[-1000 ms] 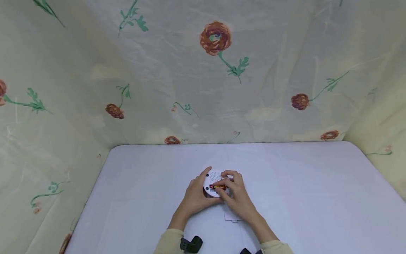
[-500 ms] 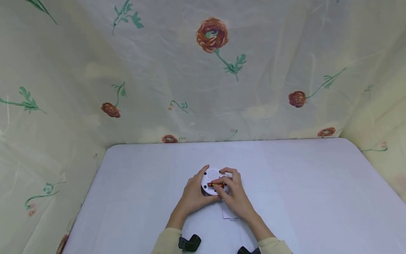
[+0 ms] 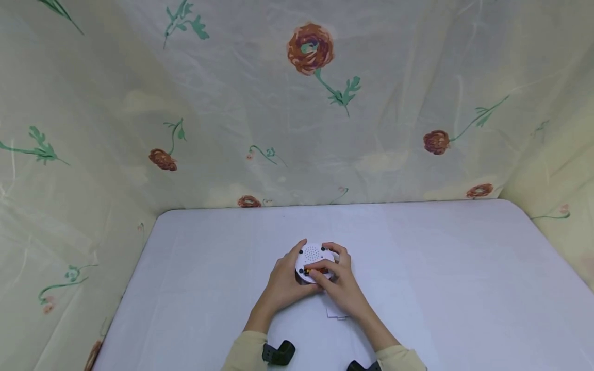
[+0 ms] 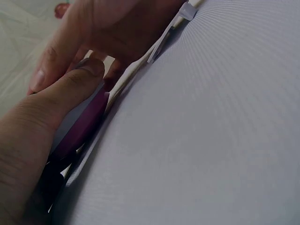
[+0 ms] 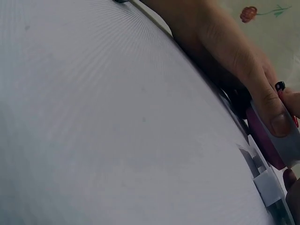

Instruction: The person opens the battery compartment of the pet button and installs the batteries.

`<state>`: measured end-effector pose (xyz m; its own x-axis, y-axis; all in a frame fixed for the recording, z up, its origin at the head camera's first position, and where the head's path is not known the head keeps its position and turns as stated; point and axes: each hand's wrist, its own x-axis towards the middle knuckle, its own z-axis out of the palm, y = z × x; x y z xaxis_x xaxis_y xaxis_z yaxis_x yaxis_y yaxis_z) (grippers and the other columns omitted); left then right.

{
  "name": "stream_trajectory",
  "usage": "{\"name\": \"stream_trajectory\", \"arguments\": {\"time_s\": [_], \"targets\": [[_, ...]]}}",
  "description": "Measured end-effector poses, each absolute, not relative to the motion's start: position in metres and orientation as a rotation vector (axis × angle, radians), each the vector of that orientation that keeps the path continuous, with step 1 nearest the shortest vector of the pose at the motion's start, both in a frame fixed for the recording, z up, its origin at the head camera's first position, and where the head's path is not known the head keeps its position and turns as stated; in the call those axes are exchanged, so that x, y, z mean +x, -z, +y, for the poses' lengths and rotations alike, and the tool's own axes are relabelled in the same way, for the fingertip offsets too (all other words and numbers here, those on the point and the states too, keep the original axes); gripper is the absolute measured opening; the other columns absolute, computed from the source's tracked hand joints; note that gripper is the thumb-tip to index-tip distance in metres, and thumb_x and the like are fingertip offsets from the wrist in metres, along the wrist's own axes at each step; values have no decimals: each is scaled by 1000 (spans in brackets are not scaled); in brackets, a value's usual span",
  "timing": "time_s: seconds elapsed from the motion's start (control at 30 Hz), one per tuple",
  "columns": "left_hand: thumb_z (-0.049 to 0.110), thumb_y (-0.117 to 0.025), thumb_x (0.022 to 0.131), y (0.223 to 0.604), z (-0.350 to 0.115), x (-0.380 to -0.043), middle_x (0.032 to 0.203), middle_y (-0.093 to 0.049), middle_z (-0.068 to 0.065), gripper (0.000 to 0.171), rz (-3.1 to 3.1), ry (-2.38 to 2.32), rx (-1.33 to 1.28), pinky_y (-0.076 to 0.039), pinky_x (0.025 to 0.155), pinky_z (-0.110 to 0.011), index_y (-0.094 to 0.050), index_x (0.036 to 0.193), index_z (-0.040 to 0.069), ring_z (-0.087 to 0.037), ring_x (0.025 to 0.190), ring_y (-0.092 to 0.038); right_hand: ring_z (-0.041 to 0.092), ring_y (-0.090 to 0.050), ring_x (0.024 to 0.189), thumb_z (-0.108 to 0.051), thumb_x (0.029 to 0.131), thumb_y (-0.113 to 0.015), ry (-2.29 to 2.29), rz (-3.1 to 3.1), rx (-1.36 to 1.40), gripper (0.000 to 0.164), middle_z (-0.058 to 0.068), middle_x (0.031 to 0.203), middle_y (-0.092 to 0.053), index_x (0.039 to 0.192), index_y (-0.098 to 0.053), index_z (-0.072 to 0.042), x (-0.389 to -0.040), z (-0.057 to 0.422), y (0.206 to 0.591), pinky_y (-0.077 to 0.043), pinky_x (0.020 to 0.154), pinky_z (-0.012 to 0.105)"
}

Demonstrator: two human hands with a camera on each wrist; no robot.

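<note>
A round white device with speaker holes and small black feet lies with its perforated face up, near the table's middle front. My left hand grips it round the left side, thumb along the near edge. With thumb and index finger, my right hand pinches a red and yellow battery at the slot in that face; the fingers partly hide it. In the left wrist view the device shows a purple side. The battery's dark end shows in the right wrist view.
Under my right wrist a flat white piece with a small tab lies on the white tabletop. Dark wrist cameras sit at both cuffs. Flower-printed curtain surrounds the back and sides of the table.
The right thumb and index finger have shifted slightly left along the battery, which now looks lower in the slot and more covered. My left hand keeps its grip on the device.
</note>
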<state>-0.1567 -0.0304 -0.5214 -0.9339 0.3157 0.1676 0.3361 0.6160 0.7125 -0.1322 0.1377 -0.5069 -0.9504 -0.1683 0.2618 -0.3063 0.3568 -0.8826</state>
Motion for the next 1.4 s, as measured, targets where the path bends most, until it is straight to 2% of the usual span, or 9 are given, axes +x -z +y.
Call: {"name": "stream_trajectory", "arguments": {"time_s": [0.23, 0.6, 0.8, 0.93, 1.1, 1.23, 1.4], "targets": [[57, -78, 67, 521, -31, -158, 140, -50, -7, 103, -2816, 1227, -551, -42, 95, -48, -24, 149, 27, -26, 119, -52, 24, -17, 136, -30, 87, -68, -1632, -2513, 406, 11, 5, 147, -27, 97, -72, -30, -131, 136, 507, -19, 105, 57], [55, -78, 67, 521, -30, -158, 140, -50, -8, 103, -2842, 1216, -536, -43, 94, -49, -23, 150, 28, -28, 119, -51, 24, -16, 136, -29, 89, -66, -1635, -2544, 424, 10, 6, 148, -26, 98, -68, -31, -132, 137, 508, -17, 105, 57], [57, -78, 67, 520, -30, -157, 134, -55, -10, 104, -2840, 1221, -535, -44, 92, -49, -23, 150, 28, -30, 116, -52, 27, -17, 136, -27, 89, -65, -1619, -2574, 434, 11, 7, 147, -25, 99, -67, -30, -132, 138, 506, -18, 104, 57], [58, -77, 67, 519, -30, -157, 130, -57, -9, 105, -2865, 1211, -521, -44, 91, -48, -21, 150, 29, -29, 116, -53, 27, -21, 137, -29, 90, -64, -1622, -2578, 440, 27, 4, 146, -25, 116, -59, -31, -132, 141, 505, -21, 106, 56], [60, -76, 67, 518, -29, -158, 130, -57, -7, 103, -2886, 1195, -516, -44, 91, -48, -22, 150, 30, -28, 117, -52, 26, -29, 134, -33, 90, -63, -1652, -2589, 416, 58, 5, 146, -25, 141, -37, -27, -134, 143, 504, -25, 106, 54], [59, -76, 66, 517, -29, -158, 129, -58, -6, 101, -2874, 1176, -530, -43, 91, -47, -26, 148, 29, -27, 115, -53, 26, -37, 128, -34, 89, -64, -1644, -2612, 391, 69, 6, 146, -28, 147, -27, -25, -136, 142, 503, -30, 103, 50], [60, -77, 66, 519, -26, -158, 126, -60, -5, 100, -2831, 1137, -562, -41, 94, -45, -30, 147, 26, -21, 110, -56, 27, -40, 127, -29, 89, -65, -1613, -2611, 350, 69, 10, 143, -30, 146, -27, -23, -135, 138, 496, -32, 101, 47]]}}
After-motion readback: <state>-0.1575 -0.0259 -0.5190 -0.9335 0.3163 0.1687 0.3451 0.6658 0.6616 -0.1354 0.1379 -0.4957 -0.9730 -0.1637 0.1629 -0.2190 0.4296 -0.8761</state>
